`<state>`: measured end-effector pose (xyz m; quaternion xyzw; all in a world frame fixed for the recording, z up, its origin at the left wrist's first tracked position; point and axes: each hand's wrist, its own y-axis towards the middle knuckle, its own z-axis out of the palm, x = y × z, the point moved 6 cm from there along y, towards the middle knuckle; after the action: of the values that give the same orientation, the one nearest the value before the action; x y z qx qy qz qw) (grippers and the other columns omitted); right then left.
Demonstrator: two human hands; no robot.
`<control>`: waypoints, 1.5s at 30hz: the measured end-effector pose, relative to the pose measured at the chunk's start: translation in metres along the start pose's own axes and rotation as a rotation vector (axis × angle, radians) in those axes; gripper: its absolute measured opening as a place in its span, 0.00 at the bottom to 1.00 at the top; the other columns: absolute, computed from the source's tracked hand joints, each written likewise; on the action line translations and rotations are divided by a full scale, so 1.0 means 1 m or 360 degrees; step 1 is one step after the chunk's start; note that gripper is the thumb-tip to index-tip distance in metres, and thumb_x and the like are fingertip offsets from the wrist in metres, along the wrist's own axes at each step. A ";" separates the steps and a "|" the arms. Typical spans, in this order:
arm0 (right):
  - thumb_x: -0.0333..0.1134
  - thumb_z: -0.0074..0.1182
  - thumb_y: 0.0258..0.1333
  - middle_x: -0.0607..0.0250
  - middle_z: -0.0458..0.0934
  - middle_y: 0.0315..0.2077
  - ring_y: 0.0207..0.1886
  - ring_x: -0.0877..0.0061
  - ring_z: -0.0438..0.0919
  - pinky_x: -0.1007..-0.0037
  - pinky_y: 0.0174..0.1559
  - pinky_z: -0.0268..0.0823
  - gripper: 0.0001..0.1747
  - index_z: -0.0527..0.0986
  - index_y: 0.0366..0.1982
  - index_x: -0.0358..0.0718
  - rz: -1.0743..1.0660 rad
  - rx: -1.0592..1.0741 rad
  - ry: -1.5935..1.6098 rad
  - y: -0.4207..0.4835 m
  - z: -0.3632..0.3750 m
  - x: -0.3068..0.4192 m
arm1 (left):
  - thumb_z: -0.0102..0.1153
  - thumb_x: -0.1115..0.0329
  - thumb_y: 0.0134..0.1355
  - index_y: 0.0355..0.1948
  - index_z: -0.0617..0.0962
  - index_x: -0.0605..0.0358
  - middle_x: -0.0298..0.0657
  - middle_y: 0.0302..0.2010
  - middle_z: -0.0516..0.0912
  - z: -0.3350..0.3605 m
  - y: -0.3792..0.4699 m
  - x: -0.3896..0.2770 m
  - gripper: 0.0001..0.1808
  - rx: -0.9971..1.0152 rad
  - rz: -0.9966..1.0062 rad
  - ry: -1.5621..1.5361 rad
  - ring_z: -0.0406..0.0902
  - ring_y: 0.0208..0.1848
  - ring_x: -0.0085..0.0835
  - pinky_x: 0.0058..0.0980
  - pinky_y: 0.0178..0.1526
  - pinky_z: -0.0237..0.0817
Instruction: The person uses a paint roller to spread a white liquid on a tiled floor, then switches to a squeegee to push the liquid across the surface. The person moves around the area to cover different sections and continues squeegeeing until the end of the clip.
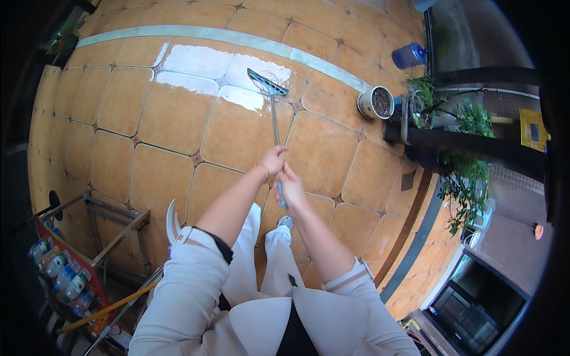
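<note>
Both hands hold the long pole of a floor squeegee (pixel 268 82). My left hand (pixel 272 160) grips the metal pole higher up, nearer the head, with a thin band at the wrist. Close behind it, my right hand (pixel 288 184) is closed around the light blue handle end (pixel 281 196). The squeegee's wide head rests on tan floor tiles (pixel 173 111), at the right part of a wet, shiny patch (pixel 196 64). Dark grout lines and small patterned corner pieces separate the tiles.
A pale tile strip (pixel 249 43) curves beyond the wet patch. Right stand a soil-filled pot (pixel 376 102), a blue water jug (pixel 409 56) and leafy plants (pixel 472 120). At lower left are a metal frame (pixel 118 240), several plastic bottles (pixel 67 271) and a yellow pole (pixel 111 307).
</note>
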<state>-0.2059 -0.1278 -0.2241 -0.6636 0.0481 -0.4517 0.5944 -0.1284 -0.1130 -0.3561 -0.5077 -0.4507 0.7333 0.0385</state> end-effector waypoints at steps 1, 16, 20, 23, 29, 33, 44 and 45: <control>0.34 0.35 0.64 0.70 0.66 0.17 0.09 0.82 0.62 0.77 0.09 0.55 0.27 0.52 0.65 0.49 -0.0017 0.0021 -0.0057 -0.013 0.002 -0.002 | 0.41 0.69 0.63 0.58 0.66 0.55 0.43 0.41 0.76 -0.001 -0.015 -0.001 0.21 -0.0087 0.0172 0.0078 0.73 0.37 0.28 0.25 0.38 0.69; 0.29 0.43 0.57 0.69 0.64 0.18 0.12 0.88 0.62 0.86 0.11 0.54 0.04 0.62 0.29 0.38 0.1267 0.1095 0.1525 0.013 0.186 0.003 | 0.45 0.74 0.49 0.31 0.68 0.62 0.41 0.19 0.70 -0.221 -0.099 0.023 0.07 -0.1368 -0.0154 -0.0681 0.69 0.16 0.29 0.29 0.12 0.57; 0.25 0.42 0.54 0.70 0.63 0.18 0.12 0.88 0.61 0.86 0.12 0.54 0.05 0.59 0.27 0.33 0.1347 0.1056 0.1762 0.048 0.215 0.003 | 0.43 0.75 0.52 0.34 0.69 0.65 0.46 0.20 0.74 -0.263 -0.060 0.044 0.08 -0.1279 -0.0468 -0.0559 0.74 0.16 0.33 0.31 0.11 0.61; 0.24 0.41 0.53 0.70 0.62 0.17 0.12 0.87 0.61 0.86 0.12 0.52 0.05 0.59 0.26 0.33 0.1345 0.0926 0.1792 0.057 0.180 -0.003 | 0.42 0.76 0.54 0.51 0.53 0.67 0.52 0.33 0.75 -0.222 -0.038 0.048 0.24 -0.1127 -0.0599 -0.0552 0.77 0.28 0.38 0.34 0.24 0.68; 0.26 0.36 0.59 0.71 0.61 0.16 0.10 0.88 0.60 0.86 0.11 0.51 0.06 0.60 0.27 0.34 0.1048 0.0804 0.2056 0.000 0.057 0.018 | 0.48 0.74 0.54 0.64 0.26 0.55 0.60 0.48 0.74 -0.060 -0.036 -0.013 0.51 -0.0669 -0.0735 -0.0258 0.75 0.49 0.46 0.37 0.50 0.67; 0.27 0.35 0.60 0.70 0.61 0.16 0.10 0.88 0.61 0.86 0.11 0.51 0.07 0.60 0.26 0.35 0.0815 0.0539 0.1995 -0.019 0.021 0.046 | 0.50 0.70 0.54 0.66 0.30 0.56 0.60 0.45 0.76 -0.019 -0.042 -0.063 0.50 -0.0443 -0.0701 -0.0178 0.77 0.46 0.46 0.38 0.48 0.68; 0.32 0.38 0.62 0.74 0.61 0.12 0.10 0.89 0.60 0.86 0.11 0.51 0.10 0.61 0.26 0.36 0.1246 0.1125 0.1623 -0.008 0.147 0.030 | 0.48 0.68 0.54 0.67 0.35 0.52 0.59 0.43 0.77 -0.166 -0.081 -0.021 0.47 -0.1124 -0.0521 -0.0220 0.78 0.43 0.47 0.38 0.46 0.69; 0.32 0.40 0.62 0.74 0.61 0.14 0.10 0.90 0.60 0.86 0.11 0.51 0.11 0.61 0.26 0.35 0.1368 0.1181 0.1645 -0.002 0.166 0.026 | 0.48 0.68 0.54 0.67 0.35 0.53 0.59 0.43 0.77 -0.189 -0.085 -0.011 0.47 -0.1234 -0.0547 -0.0191 0.78 0.43 0.46 0.37 0.45 0.69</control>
<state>-0.0827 -0.0192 -0.1897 -0.0479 0.4189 -0.4202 0.8035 -0.0095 0.0492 -0.3031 -0.3585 -0.7725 0.5207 -0.0600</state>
